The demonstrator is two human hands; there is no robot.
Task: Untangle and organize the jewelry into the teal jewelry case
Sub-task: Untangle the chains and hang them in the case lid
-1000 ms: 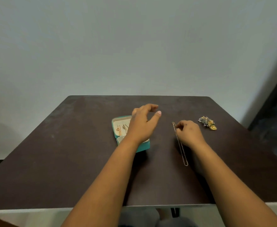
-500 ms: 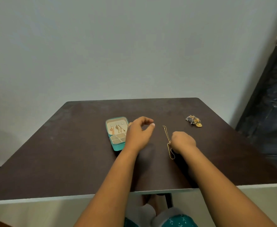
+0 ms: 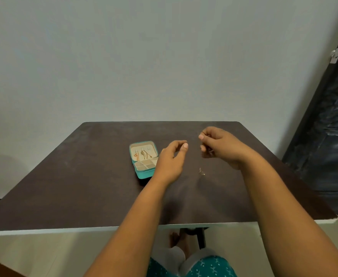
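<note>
Above the table (image 3: pixel 84 186), the right hand (image 3: pixel 220 145) pinches a chain (image 3: pixel 201 172), apparently dangling to the tabletop right of the case (image 3: pixel 144 174). Left hand (image 3: pixel 171 160) hovers, fingers loosely curled, empty. Light, limp, snag-prone: grip near the ends.

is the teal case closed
No, the case lies open on the table, its cream tray and compartments showing.
</note>
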